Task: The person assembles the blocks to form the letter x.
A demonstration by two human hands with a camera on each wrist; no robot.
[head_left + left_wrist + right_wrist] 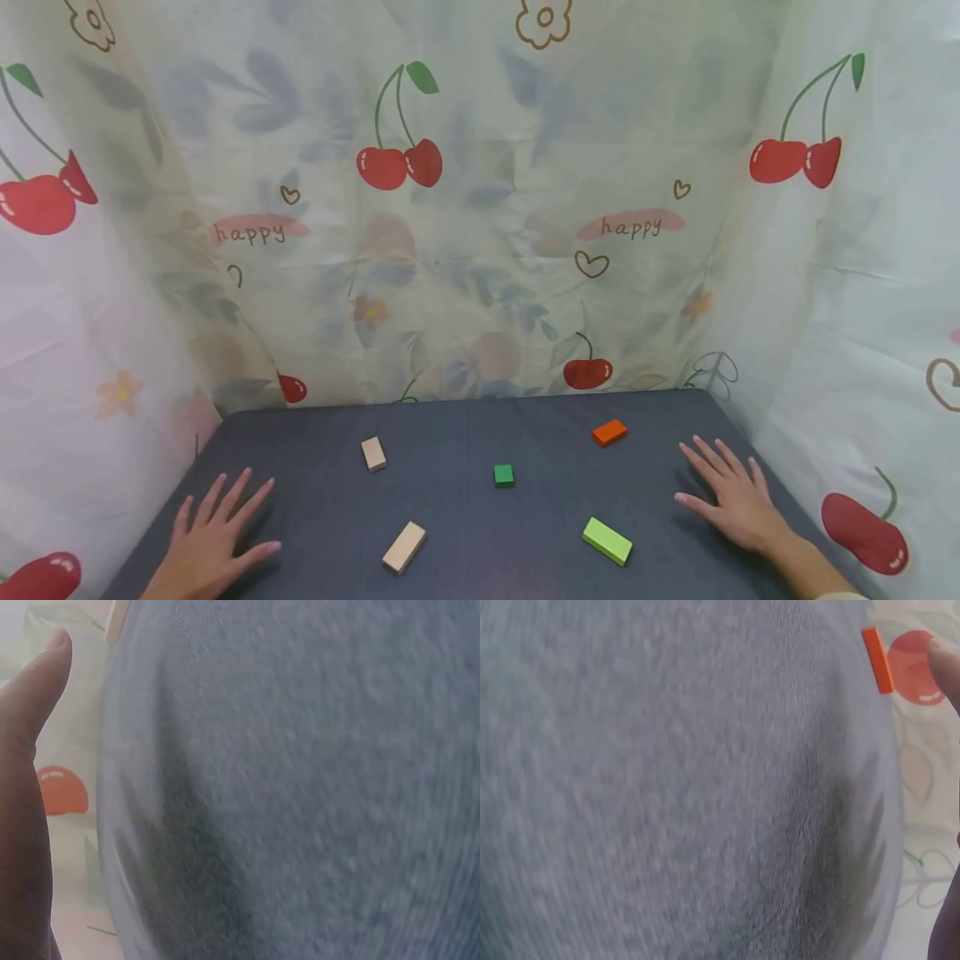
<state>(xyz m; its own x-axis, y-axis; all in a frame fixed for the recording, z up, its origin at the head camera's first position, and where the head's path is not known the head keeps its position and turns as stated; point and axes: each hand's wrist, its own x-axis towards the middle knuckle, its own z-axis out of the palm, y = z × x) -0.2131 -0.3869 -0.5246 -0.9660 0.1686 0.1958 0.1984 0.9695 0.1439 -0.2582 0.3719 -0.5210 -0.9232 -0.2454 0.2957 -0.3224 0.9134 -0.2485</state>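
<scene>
Looking at a bare left hand (206,542) with fingers and thumb fanned out wide, over a patch of shadow. Pretty much the same deal with a bare right hand (731,500): spread wide too, with the thumb angled in toward the middle. Can't tell if either actually touches the surface.

Moving outward, on the left hand's side: a tan, wood-toned oblong block (404,547) lying at a slant, and behind it a paler beige oblong block (373,454). On the right hand's side: a lime-green oblong block (607,542) toward the front, an orange-red oblong block (609,432) further back. Plus a small green cube-like block (503,476) around the middle.

All on a dark blue-grey, fabric-covered tabletop (480,542), boxed in at the back and both sides by a pale curtain (480,192) printed with cherries, flowers, hearts and "happy".

From the wrists, can make out the fuzzy fabric texture, way clearer than from the head. On the left, also catching a sliver of a pale block up top; can't say which one. On the right, just the orange-red one. Need the head view for all five.

Edges: not much tabletop between each hand and its side edge. Between the hands, though, a wide stretch with decent gaps around every block.
</scene>
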